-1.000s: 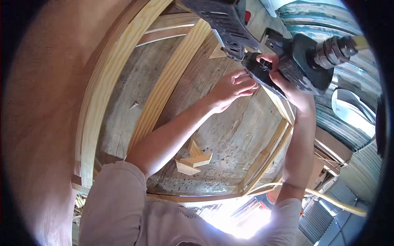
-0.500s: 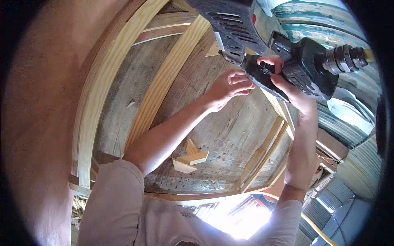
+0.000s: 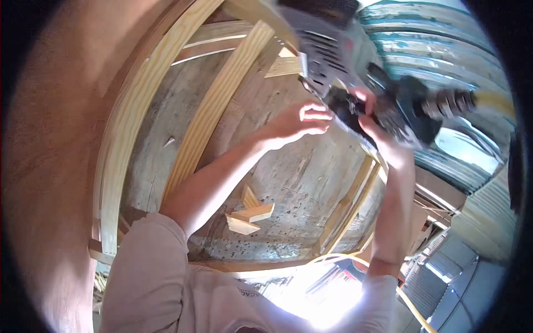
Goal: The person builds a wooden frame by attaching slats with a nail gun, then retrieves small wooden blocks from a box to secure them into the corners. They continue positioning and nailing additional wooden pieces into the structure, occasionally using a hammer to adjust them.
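A: Head view: who has the power drill (image 3: pixel 400 102)?

B: The right hand (image 3: pixel 383 145), closed round its grip, holds it, blurred, above the wooden frame (image 3: pixel 214 111) on the bench (image 3: pixel 300 188).

A: And the left hand (image 3: pixel 293 123)?

B: Fingers loosely spread, holding nothing, tips just beside the drill's handle. Offcuts (image 3: pixel 248 214) lie below the forearm.
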Available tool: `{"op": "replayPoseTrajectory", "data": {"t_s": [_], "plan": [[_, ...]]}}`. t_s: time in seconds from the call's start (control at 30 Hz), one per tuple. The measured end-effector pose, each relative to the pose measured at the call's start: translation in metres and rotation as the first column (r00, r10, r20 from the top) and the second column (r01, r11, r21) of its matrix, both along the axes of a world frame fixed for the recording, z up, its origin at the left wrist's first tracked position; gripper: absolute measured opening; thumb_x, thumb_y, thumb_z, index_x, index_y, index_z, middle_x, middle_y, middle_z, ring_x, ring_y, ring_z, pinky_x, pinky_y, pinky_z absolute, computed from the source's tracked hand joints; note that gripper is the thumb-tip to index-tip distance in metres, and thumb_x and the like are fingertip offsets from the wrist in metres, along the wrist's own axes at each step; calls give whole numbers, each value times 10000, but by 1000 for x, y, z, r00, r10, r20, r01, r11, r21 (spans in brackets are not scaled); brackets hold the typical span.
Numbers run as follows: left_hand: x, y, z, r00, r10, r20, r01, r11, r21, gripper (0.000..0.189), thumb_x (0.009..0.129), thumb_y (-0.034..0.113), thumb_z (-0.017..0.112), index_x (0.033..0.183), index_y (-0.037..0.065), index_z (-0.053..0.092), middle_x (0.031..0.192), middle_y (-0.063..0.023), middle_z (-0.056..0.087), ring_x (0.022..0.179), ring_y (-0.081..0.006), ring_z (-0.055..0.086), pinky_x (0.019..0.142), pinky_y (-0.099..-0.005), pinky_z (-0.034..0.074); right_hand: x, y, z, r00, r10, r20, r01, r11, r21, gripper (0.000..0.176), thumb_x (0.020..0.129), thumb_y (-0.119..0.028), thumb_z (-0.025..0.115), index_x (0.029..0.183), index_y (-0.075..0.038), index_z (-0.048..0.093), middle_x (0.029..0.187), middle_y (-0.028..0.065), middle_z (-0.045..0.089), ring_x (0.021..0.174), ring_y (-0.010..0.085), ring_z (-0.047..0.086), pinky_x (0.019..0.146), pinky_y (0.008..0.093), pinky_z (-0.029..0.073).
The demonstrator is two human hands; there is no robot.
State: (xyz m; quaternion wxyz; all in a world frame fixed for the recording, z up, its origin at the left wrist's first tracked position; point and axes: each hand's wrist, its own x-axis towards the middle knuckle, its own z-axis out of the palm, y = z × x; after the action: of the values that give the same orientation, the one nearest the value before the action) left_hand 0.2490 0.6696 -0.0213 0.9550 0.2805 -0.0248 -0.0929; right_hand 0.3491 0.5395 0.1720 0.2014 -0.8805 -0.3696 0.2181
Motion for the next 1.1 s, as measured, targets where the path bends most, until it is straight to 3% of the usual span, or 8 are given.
{"op": "replayPoseTrajectory", "data": {"t_s": [0.1, 0.27, 0.3, 0.43, 0.8, 0.97, 1.03, 1.1], "plan": [[0, -15, -16, 985, -125, 119, 71, 921, 383, 341, 893, 177, 650, 1194, 27, 593, 1131, -82, 671, 1065, -147, 607, 917, -303, 491, -79, -27, 45, 864, -328, -383, 470, 798, 376, 241, 741, -16, 714, 909, -35, 542, 1163, 157, 610, 1079, 235, 557, 990, 383, 376], [-11, -20, -25, 984, -172, 51, 30, 435, 900, 394, 858, 287, 618, 1157, 30, 625, 1127, -145, 666, 1078, -251, 627, 918, -347, 489, -265, -131, 173, 537, -834, -125, 755, 409, 512, 256, 703, -32, 711, 819, -82, 488, 1169, 250, 595, 1136, 331, 559, 1032, 444, 387], [-15, -21, -27, 983, -175, 55, 26, 427, 904, 402, 855, 271, 625, 1156, 4, 619, 1141, -160, 658, 1086, -262, 624, 924, -354, 485, -299, -166, 201, 764, -617, -188, 621, 626, 472, 182, 800, -139, 623, 935, -40, 551, 1209, 253, 569, 1179, 341, 531, 1040, 476, 385], [-29, -21, -55, 972, -167, 165, -79, 432, 899, 360, 856, 249, 684, 1090, -16, 614, 1039, -145, 684, 956, -217, 662, 830, -324, 513, -472, -275, 263, 601, -761, -243, 699, 353, 622, 210, 807, -155, 604, 970, -33, 554, 1224, 249, 562, 1184, 355, 522, 1041, 492, 380], [-252, -36, -46, 977, 32, 212, -215, 161, 963, 359, 820, 164, 683, 1119, -5, 577, 1086, -196, 606, 1054, -344, 580, 916, -406, 465, -627, -451, 68, 180, -489, -854, 574, -652, 495, 339, 832, -214, 534, 1100, -8, 565, 1278, 231, 535, 1205, 404, 490, 1047, 551, 362], [-311, -40, -32, 971, -112, 211, -209, 27, 978, 604, 735, 130, 753, 1260, 17, 474, 1200, -215, 537, 1147, -359, 520, 971, -419, 434, -559, -433, -64, -13, -185, -983, 488, -859, 155, 445, 900, -274, 409, 1169, 43, 566, 1207, 200, 580, 1179, 344, 516, 1055, 472, 375], [-310, -53, -27, 981, -98, 168, -172, -32, 985, 617, 723, 129, 758, 1259, 14, 475, 1220, -220, 536, 1166, -375, 505, 989, -427, 417, -530, -403, -110, 193, -564, -803, 616, -567, 547, 362, 913, -261, 441, 1092, 6, 606, 1121, 166, 622, 1124, 320, 551, 1006, 485, 414], [-301, -63, -18, 950, -108, 293, -308, -179, 934, 528, 742, 141, 751, 1213, 47, 531, 1110, -183, 602, 1004, -328, 610, 848, -392, 496, -488, -393, -125, 52, -90, -995, 374, -922, 103, 240, 854, -83, 554, 1060, 31, 603, 1062, 187, 633, 1018, 277, 608, 976, 461, 462]]}}
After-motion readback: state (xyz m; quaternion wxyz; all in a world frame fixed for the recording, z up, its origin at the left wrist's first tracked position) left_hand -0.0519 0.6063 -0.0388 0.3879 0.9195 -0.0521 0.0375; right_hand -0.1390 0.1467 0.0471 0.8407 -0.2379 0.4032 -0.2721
